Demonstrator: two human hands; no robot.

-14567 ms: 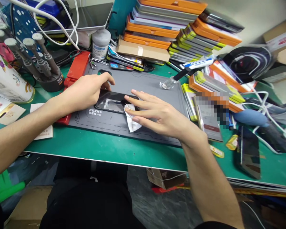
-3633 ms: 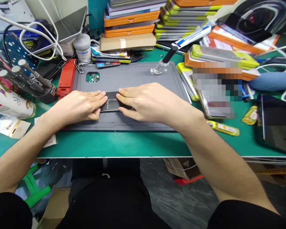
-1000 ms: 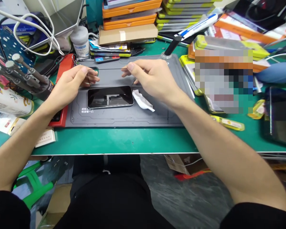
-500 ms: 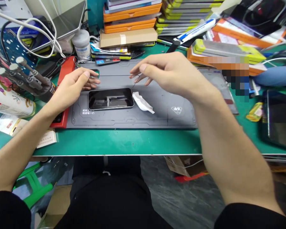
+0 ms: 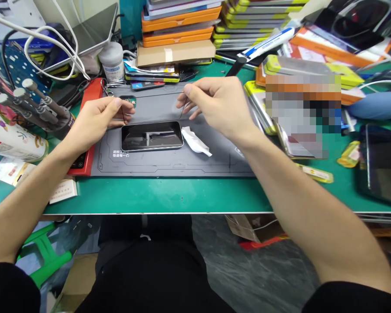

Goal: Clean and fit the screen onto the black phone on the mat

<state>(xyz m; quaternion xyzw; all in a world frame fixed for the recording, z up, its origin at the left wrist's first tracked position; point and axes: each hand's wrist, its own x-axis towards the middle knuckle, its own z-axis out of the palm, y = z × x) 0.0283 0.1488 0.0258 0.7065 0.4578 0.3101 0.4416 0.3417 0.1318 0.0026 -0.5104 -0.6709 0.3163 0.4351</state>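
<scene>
Face up on the grey work mat [image 5: 169, 169] lies a smartphone [image 5: 152, 136] with a black, reflective screen. Just off its upper left corner, my left hand [image 5: 101, 114] pinches thumb and finger on a thin dark strand [image 5: 123, 113]. My right hand [image 5: 217, 102] is above the phone's upper right corner, thumb and finger pressed together on another thin dark strand [image 5: 183, 108]. Whether the two strands are one piece, I cannot tell. A crumpled white tissue [image 5: 196, 142] rests against the phone's right end.
A red-cased phone [image 5: 86, 161] lies along the mat's left edge. Behind are a grey-lidded jar [image 5: 112, 63], a cardboard box [image 5: 176, 52] and stacked orange boxes [image 5: 181, 34]. Screwdrivers [image 5: 35, 98] stand at the left. Grey-yellow boxes [image 5: 313, 71] and a dark tablet [image 5: 382, 163] lie right.
My right hand has drawn slightly lower and to the left, its forearm swinging inward. The left hand has shifted slightly left. Right of the mat, flat items and a small yellow packet now show.
</scene>
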